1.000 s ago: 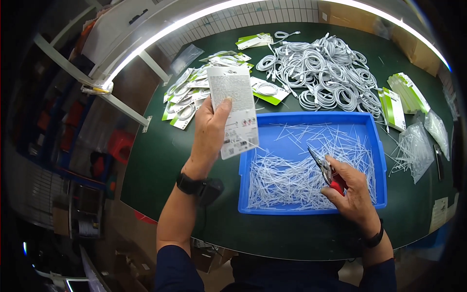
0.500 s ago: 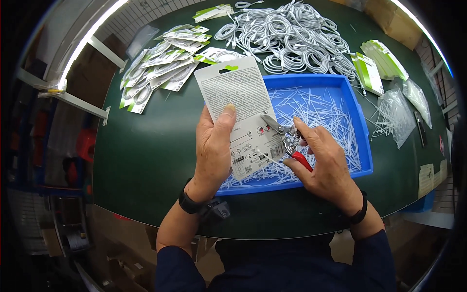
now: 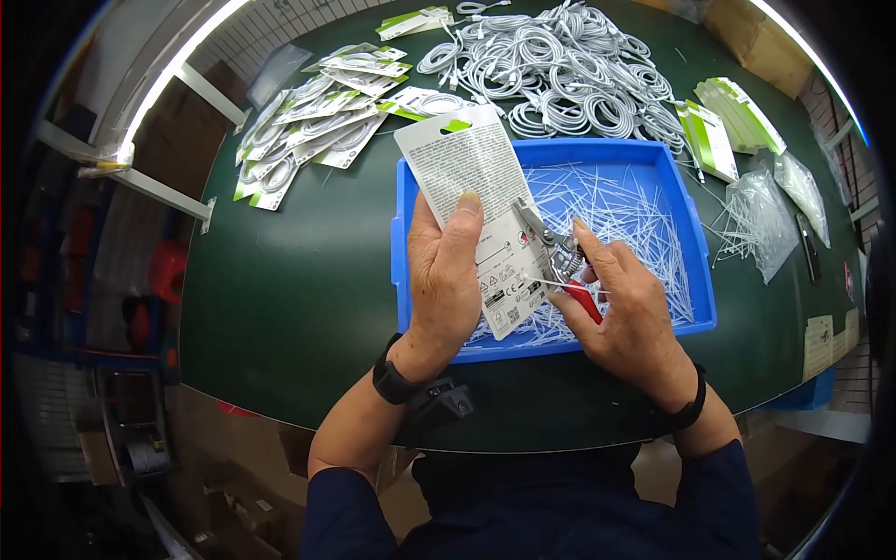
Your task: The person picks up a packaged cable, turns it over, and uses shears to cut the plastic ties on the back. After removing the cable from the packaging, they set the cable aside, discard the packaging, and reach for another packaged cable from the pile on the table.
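My left hand [image 3: 446, 271] is closed round a white printed packaging card [image 3: 467, 173] with a green-edged hang hole, thumb across its printed face. The card leans, its far end to the left. Wrapped in my right hand [image 3: 627, 303] are pruning shears [image 3: 567, 261] with a red handle and a coil spring. Their metal blades lie close against the card's right edge; I cannot tell whether they touch it. A thin white cable tie [image 3: 553, 282] sticks out between the card and my right thumb. Beneath both hands sits a blue tray [image 3: 695, 219] of loose white ties.
Grey coiled cables [image 3: 560, 70] form a large heap at the back. Packaged cables [image 3: 313, 117] are piled at the back left. To the right are green-and-white cards [image 3: 733, 121], a clear bag of ties [image 3: 761, 219] and a dark pen-like tool [image 3: 807, 247].
My left hand has shifted right with the card, which has turned so its face is narrower to view. The shears and right hand have barely moved. More of the tray's left side shows.
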Action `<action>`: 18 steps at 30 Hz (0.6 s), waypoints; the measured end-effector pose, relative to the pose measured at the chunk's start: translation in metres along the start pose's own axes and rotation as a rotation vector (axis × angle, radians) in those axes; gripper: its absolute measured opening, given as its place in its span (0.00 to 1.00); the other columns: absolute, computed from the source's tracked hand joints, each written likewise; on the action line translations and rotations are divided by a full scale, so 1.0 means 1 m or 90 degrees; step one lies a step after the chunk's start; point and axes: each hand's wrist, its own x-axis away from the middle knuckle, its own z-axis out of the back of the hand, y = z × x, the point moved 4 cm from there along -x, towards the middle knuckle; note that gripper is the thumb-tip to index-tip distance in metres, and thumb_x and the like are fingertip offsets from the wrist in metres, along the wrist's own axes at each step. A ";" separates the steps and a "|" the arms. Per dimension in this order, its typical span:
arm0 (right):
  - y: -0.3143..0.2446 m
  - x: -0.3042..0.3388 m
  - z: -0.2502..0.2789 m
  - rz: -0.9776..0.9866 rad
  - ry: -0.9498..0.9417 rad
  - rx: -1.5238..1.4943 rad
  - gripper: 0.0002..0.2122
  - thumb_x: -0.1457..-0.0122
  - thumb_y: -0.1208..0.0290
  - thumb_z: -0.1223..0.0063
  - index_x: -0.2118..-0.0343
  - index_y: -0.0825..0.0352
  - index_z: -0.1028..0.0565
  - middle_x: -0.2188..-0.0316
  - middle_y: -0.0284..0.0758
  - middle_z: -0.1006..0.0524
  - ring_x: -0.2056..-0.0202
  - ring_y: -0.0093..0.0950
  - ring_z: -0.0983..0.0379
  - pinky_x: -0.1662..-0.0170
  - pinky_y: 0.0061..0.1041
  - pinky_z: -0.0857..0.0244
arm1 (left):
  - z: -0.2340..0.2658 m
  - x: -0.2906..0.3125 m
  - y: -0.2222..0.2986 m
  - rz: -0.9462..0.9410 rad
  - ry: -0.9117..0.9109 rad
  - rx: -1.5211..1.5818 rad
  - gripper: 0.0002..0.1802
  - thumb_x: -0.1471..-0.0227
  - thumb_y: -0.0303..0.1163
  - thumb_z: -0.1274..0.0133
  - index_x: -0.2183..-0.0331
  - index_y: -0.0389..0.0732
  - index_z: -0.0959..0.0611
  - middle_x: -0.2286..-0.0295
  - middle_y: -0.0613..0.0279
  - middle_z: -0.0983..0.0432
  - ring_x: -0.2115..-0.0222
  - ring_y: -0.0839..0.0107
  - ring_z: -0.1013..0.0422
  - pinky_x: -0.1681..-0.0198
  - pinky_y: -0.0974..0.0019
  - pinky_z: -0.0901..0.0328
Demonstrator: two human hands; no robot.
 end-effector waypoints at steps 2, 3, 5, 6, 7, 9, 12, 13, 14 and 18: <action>0.006 0.003 0.000 -0.007 0.002 -0.029 0.34 0.48 0.72 0.31 0.37 0.73 0.33 0.69 0.40 0.26 0.70 0.32 0.28 0.67 0.31 0.32 | -0.004 0.000 -0.003 -0.003 0.004 -0.004 0.20 0.31 0.36 0.55 0.45 0.33 0.31 0.56 0.55 0.23 0.61 0.77 0.24 0.57 0.71 0.27; 0.010 0.005 -0.001 -0.011 -0.005 -0.041 0.34 0.48 0.72 0.31 0.38 0.73 0.32 0.69 0.41 0.26 0.70 0.32 0.28 0.67 0.31 0.32 | -0.004 -0.001 -0.005 -0.002 0.005 -0.007 0.20 0.31 0.36 0.55 0.45 0.33 0.31 0.56 0.55 0.23 0.61 0.77 0.24 0.57 0.71 0.27; 0.017 0.010 -0.005 -0.022 -0.020 -0.064 0.33 0.47 0.72 0.31 0.38 0.73 0.31 0.69 0.41 0.26 0.71 0.31 0.28 0.67 0.30 0.32 | -0.003 -0.002 -0.013 0.041 0.017 -0.021 0.21 0.30 0.39 0.56 0.45 0.34 0.30 0.57 0.56 0.23 0.62 0.77 0.24 0.58 0.72 0.27; 0.019 0.011 -0.005 -0.023 -0.021 -0.067 0.33 0.47 0.72 0.31 0.38 0.73 0.31 0.69 0.41 0.26 0.71 0.31 0.28 0.67 0.30 0.32 | -0.002 -0.002 -0.016 0.063 0.023 -0.029 0.21 0.30 0.41 0.56 0.46 0.34 0.30 0.58 0.56 0.23 0.62 0.77 0.24 0.59 0.72 0.27; 0.019 0.013 -0.006 -0.024 -0.036 -0.086 0.33 0.48 0.73 0.31 0.38 0.72 0.31 0.70 0.40 0.26 0.71 0.31 0.29 0.67 0.29 0.32 | -0.002 -0.002 -0.018 0.065 0.024 -0.031 0.21 0.30 0.41 0.56 0.46 0.34 0.30 0.58 0.56 0.23 0.62 0.77 0.24 0.59 0.72 0.27; 0.018 0.014 -0.006 -0.024 -0.068 -0.123 0.33 0.49 0.73 0.31 0.38 0.72 0.30 0.70 0.39 0.26 0.72 0.29 0.29 0.67 0.27 0.33 | -0.001 -0.002 -0.021 0.090 0.012 -0.052 0.24 0.29 0.45 0.59 0.45 0.34 0.31 0.56 0.52 0.22 0.62 0.71 0.21 0.59 0.68 0.24; 0.014 0.009 -0.002 -0.023 -0.100 -0.166 0.34 0.50 0.74 0.32 0.38 0.71 0.30 0.70 0.38 0.26 0.72 0.28 0.30 0.67 0.26 0.33 | -0.001 -0.002 -0.021 0.098 0.002 -0.075 0.27 0.29 0.47 0.61 0.45 0.33 0.31 0.55 0.50 0.22 0.62 0.67 0.19 0.58 0.66 0.23; 0.013 0.008 -0.003 -0.022 -0.116 -0.185 0.34 0.50 0.75 0.32 0.38 0.70 0.30 0.70 0.38 0.26 0.73 0.27 0.30 0.67 0.26 0.34 | -0.002 -0.002 -0.020 0.091 -0.003 -0.085 0.27 0.29 0.49 0.61 0.45 0.33 0.31 0.55 0.50 0.22 0.61 0.67 0.20 0.58 0.66 0.23; 0.013 0.008 -0.003 -0.023 -0.116 -0.187 0.34 0.50 0.75 0.32 0.38 0.70 0.30 0.70 0.38 0.26 0.73 0.27 0.30 0.67 0.26 0.34 | -0.003 -0.002 -0.020 0.084 -0.009 -0.094 0.28 0.29 0.50 0.62 0.44 0.33 0.31 0.55 0.50 0.22 0.60 0.67 0.20 0.57 0.66 0.23; 0.012 0.006 -0.005 -0.025 -0.115 -0.212 0.35 0.52 0.76 0.32 0.37 0.69 0.30 0.70 0.36 0.27 0.73 0.26 0.31 0.67 0.25 0.34 | -0.008 -0.001 -0.019 0.079 -0.017 -0.056 0.26 0.28 0.48 0.60 0.46 0.34 0.30 0.58 0.56 0.23 0.61 0.75 0.24 0.56 0.71 0.28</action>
